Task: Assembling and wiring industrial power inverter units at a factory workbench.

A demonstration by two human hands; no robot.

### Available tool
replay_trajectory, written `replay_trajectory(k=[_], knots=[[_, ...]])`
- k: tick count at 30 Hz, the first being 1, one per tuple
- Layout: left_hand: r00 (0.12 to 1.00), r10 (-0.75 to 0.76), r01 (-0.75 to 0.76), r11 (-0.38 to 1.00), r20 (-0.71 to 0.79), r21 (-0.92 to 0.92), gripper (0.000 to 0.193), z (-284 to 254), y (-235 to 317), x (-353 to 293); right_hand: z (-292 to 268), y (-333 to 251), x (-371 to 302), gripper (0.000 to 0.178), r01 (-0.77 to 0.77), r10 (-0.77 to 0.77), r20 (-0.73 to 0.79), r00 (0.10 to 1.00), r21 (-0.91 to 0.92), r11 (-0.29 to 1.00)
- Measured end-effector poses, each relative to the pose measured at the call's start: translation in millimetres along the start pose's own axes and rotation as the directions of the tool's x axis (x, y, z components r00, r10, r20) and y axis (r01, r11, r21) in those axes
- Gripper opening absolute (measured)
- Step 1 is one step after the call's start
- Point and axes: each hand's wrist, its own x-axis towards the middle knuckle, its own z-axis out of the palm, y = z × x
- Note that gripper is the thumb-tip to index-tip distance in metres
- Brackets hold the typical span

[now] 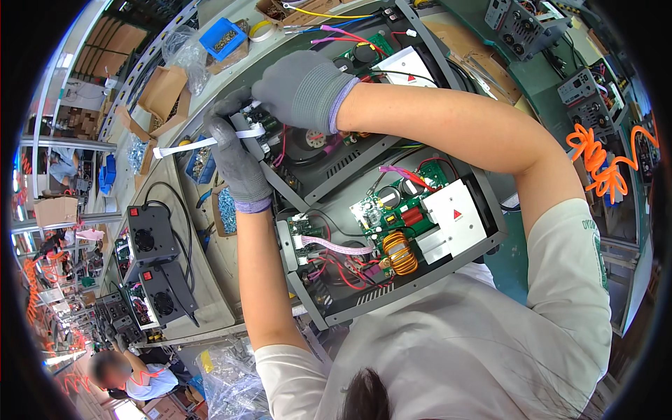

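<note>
Both my hands wear grey gloves and work at the front-panel end of the farther open metal chassis (357,162). My left hand (236,157) is closed around a white ribbon cable (187,146), whose free end sticks out to the left. The cable's other part reaches a small dark circuit board (260,143) by the panel. My right hand (297,89) reaches across from the right, its fingers bent together over that board beside the left fingertips; what they pinch is hidden. Nearer me lies a second open chassis (392,297) with a green circuit board, copper coil (400,253) and white plate (455,218).
Two black-cased units (152,234) stand left on the bench. Blue screw bins (222,38), a cardboard box (165,98) and plastic bags lie along the far left. More units (521,28) and an orange coiled hose (598,161) are at right. A co-worker (133,378) sits lower left.
</note>
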Motion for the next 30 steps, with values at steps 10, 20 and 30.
replay_trajectory(k=[10, 20, 30], knots=[[0.999, 0.006, -0.01, 0.992, 0.035, 0.125, 0.084, 1, 1, 2, -9, 3, 11, 0.019, 0.037, -0.038, 0.021, 0.999, 0.027, 0.999], [0.99, -0.062, 0.054, 0.996, 0.127, 0.066, 0.08, 7, 17, 3, -30, 15, 11, 0.021, 0.041, -0.056, 0.109, 0.992, 0.13, 0.991], [0.98, -0.062, -0.026, 0.9, 0.188, 0.436, 0.04, 0, 39, 11, -88, 49, -31, 0.026, -0.225, 0.222, 0.072, 0.972, 0.028, 0.974]])
